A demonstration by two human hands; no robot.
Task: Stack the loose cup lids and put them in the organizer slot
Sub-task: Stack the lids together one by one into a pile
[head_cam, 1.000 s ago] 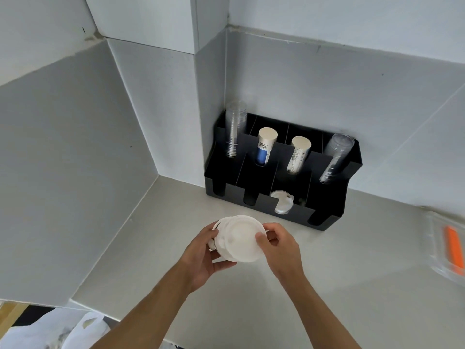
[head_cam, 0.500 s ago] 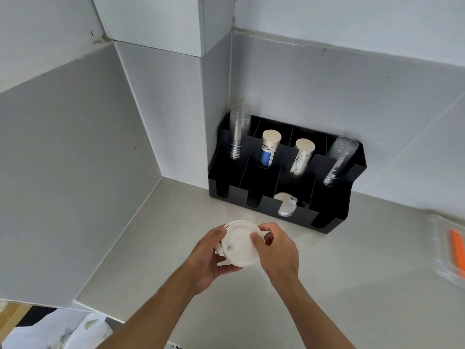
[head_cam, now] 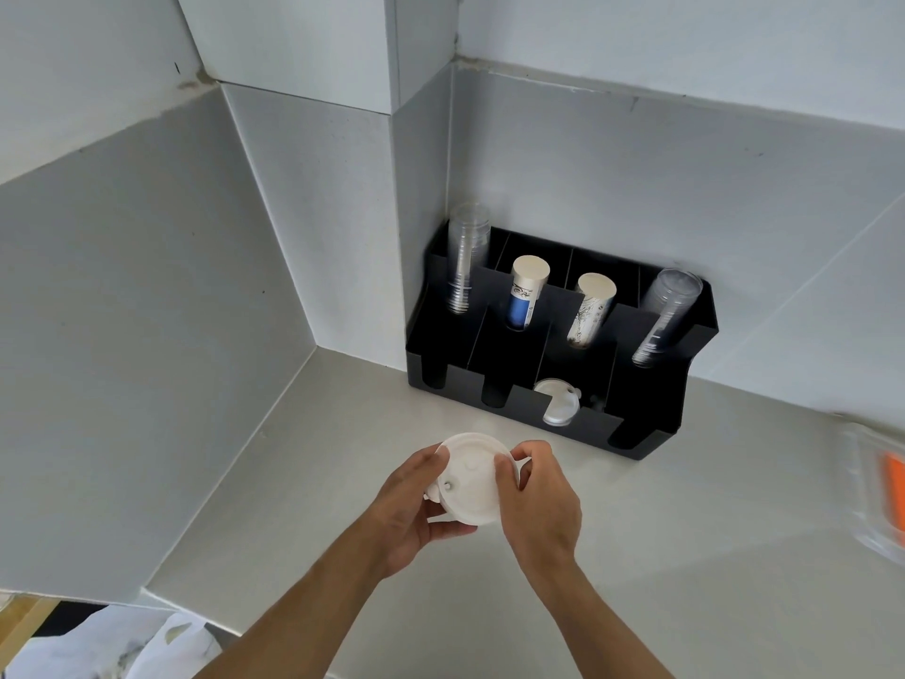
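Observation:
A small stack of white cup lids (head_cam: 469,478) is held above the grey counter between both hands. My left hand (head_cam: 416,512) grips its left and lower edge, thumb under the stack. My right hand (head_cam: 541,502) pinches its right rim with fingers on top. Behind them, against the wall, stands the black organizer (head_cam: 651,414). Another white lid (head_cam: 556,404) lies in its third front slot from the left.
The organizer's back slots hold two stacks of clear cups (head_cam: 467,257) (head_cam: 666,313) and two stacks of paper cups (head_cam: 526,296) (head_cam: 590,308). A clear container with something orange (head_cam: 881,487) sits at the right edge. Walls close the corner at left and behind.
The lids have been pressed together into a tighter stack and tilted flatter between the hands. The view has shifted slightly; the hands stay in front of the organizer.

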